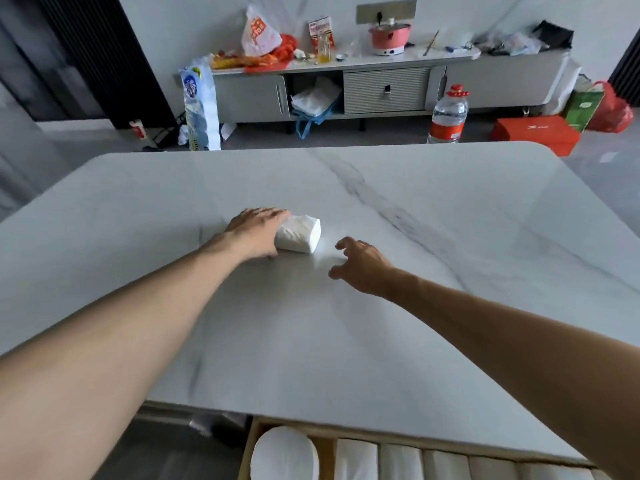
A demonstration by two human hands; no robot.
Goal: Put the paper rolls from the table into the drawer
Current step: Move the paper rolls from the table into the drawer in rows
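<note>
On the marble table (pixel 450 271), near its middle, your left hand (pixel 254 235) lies over the left end of the one paper roll (pixel 300 235) on the tabletop, fingers draped across its top and thumb low at the near side, the roll lying on its side with its flat end turned right. Your right hand (pixel 360 265) hovers just beside that end, empty, fingers spread and curled, not touching it. Below the table's near edge the drawer (pixel 250 448) stands open, with several white rolls (pixel 284 455) packed side by side inside.
</note>
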